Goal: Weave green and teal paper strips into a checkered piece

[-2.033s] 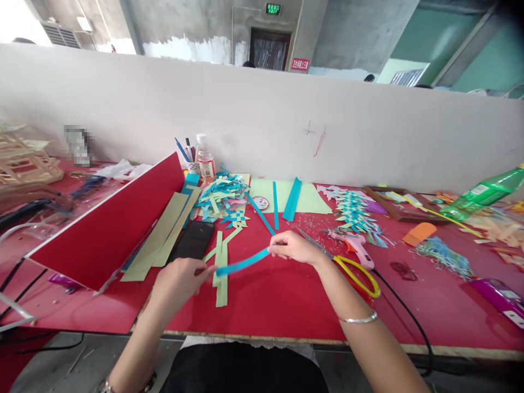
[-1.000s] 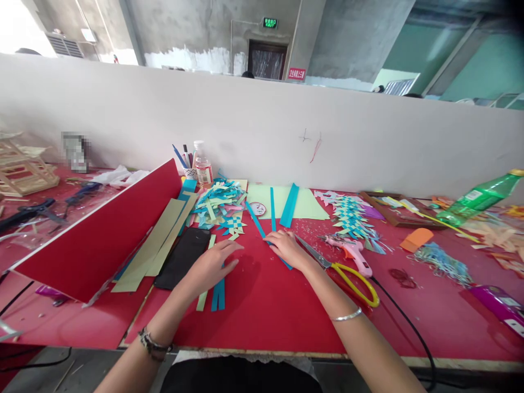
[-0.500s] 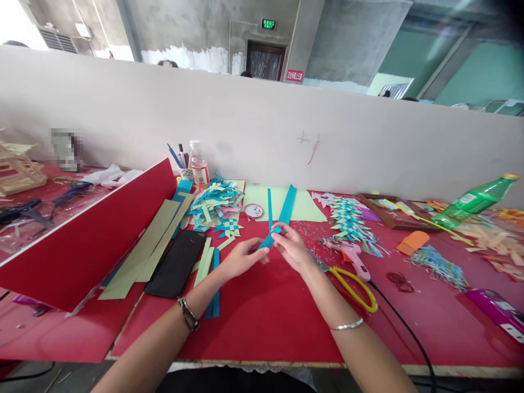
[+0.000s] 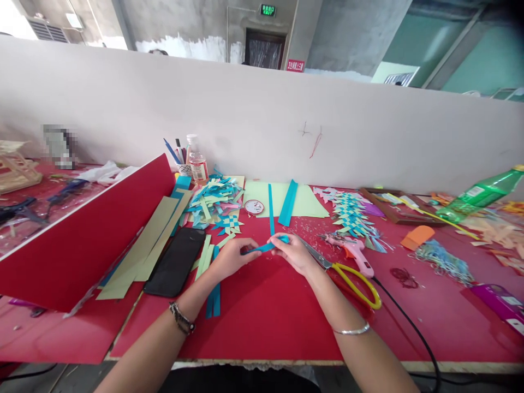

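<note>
Between my two hands a blue paper strip (image 4: 266, 248) is stretched above the red tabletop, bent up at its right end. My left hand (image 4: 235, 256) pinches the left end, fingers closed. The right end is gripped by my right hand (image 4: 291, 252), thumb and fingers together. Beyond them a narrow blue strip (image 4: 271, 210) and a wider folded blue strip (image 4: 288, 204) lie on a pale green sheet (image 4: 313, 199). Scissors with yellow handles (image 4: 358, 284) rest right of my right hand. More blue strips (image 4: 213, 297) lie beneath my left wrist.
A black phone (image 4: 175, 262) and tan paper strips (image 4: 143, 248) lie left, beside a red upright board (image 4: 90, 234). Cut paper pieces (image 4: 213, 202) are heaped behind. At right are a pink glue gun (image 4: 352, 250), a woven paper piece (image 4: 352, 213) and a leaning green bottle (image 4: 483, 191).
My hands have moved apart, drawing the blue strip out nearly level between them; before, it slanted upward with my hands close together. The view has shifted slightly.
</note>
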`<act>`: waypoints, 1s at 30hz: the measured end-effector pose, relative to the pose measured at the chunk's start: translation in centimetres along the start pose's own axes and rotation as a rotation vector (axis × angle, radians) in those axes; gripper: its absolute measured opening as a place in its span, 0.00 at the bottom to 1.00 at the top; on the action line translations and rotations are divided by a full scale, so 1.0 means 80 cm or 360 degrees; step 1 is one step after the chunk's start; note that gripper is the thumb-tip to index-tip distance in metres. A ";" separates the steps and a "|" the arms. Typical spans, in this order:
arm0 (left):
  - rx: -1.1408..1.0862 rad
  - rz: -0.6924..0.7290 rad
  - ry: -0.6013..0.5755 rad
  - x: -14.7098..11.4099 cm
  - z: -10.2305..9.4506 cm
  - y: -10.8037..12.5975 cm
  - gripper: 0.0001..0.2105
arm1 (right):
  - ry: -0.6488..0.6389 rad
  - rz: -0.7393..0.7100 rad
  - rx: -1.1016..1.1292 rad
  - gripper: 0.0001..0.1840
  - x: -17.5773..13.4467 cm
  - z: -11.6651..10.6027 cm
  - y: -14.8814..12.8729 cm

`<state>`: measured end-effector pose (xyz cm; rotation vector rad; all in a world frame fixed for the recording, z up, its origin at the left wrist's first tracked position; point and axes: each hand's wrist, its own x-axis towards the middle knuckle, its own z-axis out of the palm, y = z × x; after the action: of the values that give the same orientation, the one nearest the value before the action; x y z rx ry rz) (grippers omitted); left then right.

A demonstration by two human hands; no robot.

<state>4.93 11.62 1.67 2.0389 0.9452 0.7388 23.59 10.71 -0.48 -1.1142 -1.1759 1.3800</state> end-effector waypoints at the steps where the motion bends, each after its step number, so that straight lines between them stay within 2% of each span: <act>1: -0.0007 -0.0018 0.0001 0.000 -0.002 0.001 0.12 | 0.0035 -0.0019 -0.0013 0.15 0.000 -0.001 0.001; 8: 0.0095 -0.0004 -0.0032 0.000 -0.005 -0.001 0.16 | 0.0298 -0.0281 -0.0186 0.16 0.001 0.000 0.008; 13: 0.0209 0.0064 -0.0042 0.001 -0.003 -0.004 0.14 | 0.0305 -0.0376 -0.0081 0.17 -0.001 0.009 0.004; 15: 0.0265 0.0078 -0.0070 0.002 -0.003 -0.006 0.13 | 0.0161 -0.0305 0.0018 0.14 -0.003 0.006 -0.003; 18: 0.0317 0.0090 -0.0091 0.002 -0.004 -0.008 0.11 | -0.0273 -0.0103 0.0089 0.13 -0.007 -0.005 -0.013; 20: 0.0292 0.0089 -0.0131 0.002 -0.006 -0.009 0.11 | -0.0400 -0.0032 0.0037 0.13 -0.008 -0.014 -0.014; 23: 0.0224 0.0061 -0.0164 0.001 -0.008 -0.010 0.12 | -0.0196 -0.0097 -0.0137 0.11 -0.004 -0.024 -0.009; 26: 0.0194 -0.0024 -0.0071 0.000 -0.009 -0.010 0.15 | 0.0041 -0.0208 -0.0303 0.10 0.002 -0.029 -0.004; 30: 0.0130 -0.0151 0.0128 0.001 -0.011 -0.011 0.15 | 0.0115 -0.0310 -0.0489 0.08 0.005 -0.032 -0.005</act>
<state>4.02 12.42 1.43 2.0316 1.1270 0.7467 26.10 11.36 -0.37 -1.2144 -1.4357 1.0250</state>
